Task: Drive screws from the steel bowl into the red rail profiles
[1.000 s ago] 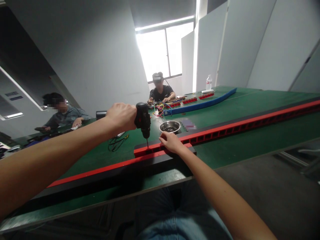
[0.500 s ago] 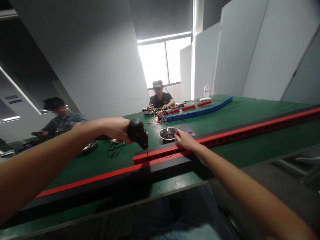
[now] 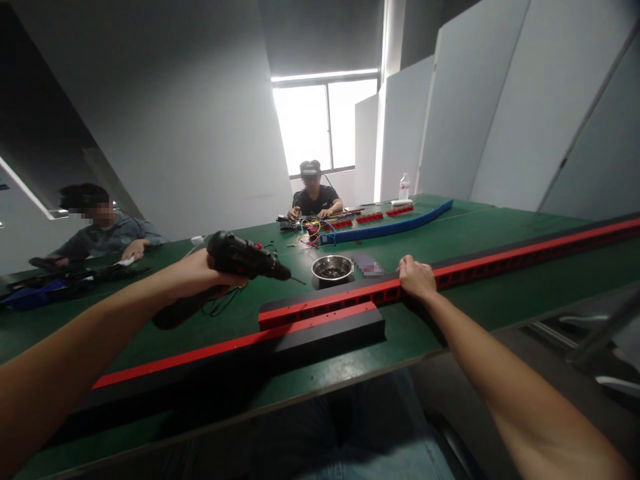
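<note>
My left hand (image 3: 203,272) is wrapped round a black power drill (image 3: 240,257), held above the table with its thin bit pointing right and slightly down. My right hand (image 3: 417,277) grips the long red and black rail (image 3: 480,261) on the right, fingers curled over its top. A second red and black rail (image 3: 330,328) lies nearer the table's front edge, its right end beside the left end of the long rail. Behind the rails stands a metal bowl (image 3: 332,268) holding small dark pieces, too small to make out.
A blue curved strip (image 3: 390,229), red blocks (image 3: 370,218) and coloured wires (image 3: 313,230) lie farther back on the green table (image 3: 425,240). A bottle (image 3: 404,187) stands behind. One person (image 3: 315,197) sits across, another (image 3: 107,230) at the left.
The drill has lifted off the rail and swung from pointing down to pointing right. My right hand has moved right along the long rail, away from the bowl.
</note>
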Motion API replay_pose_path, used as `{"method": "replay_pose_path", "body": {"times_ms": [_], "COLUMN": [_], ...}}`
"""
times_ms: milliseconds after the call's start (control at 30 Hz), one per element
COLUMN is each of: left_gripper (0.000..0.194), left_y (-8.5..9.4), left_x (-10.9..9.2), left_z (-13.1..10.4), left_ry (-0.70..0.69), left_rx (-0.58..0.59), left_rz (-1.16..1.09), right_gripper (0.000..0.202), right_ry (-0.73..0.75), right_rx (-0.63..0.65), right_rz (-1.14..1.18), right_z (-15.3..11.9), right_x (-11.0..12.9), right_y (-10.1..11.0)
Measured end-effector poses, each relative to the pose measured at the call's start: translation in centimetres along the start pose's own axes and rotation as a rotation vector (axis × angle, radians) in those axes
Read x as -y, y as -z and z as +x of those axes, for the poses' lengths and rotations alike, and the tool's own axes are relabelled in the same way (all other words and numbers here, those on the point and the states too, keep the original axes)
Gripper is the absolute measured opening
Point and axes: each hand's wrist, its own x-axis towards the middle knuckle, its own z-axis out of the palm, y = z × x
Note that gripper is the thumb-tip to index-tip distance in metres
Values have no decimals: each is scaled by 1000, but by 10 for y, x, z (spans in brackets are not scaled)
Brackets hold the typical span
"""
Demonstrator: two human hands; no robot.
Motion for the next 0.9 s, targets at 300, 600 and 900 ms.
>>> {"method": "replay_pose_path", "body": {"times_ms": [300,600,900], "left_gripper": [26,24,17], "left_y": [-71,-122,-142], "left_x": [37,54,59], "left_z": [28,63,78], "left_ry": [176,257,265], "left_rx": [51,278,329], "left_rz": [-423,-815,-1050], "right_gripper": [37,41,45], "right_ry": [24,45,116], "right_rx": [-6,124,150], "right_rz": [-9,8,-42], "right_z": [-15,-19,-22], "right_x": [26,60,75], "right_y": [-1,-1,3]}}
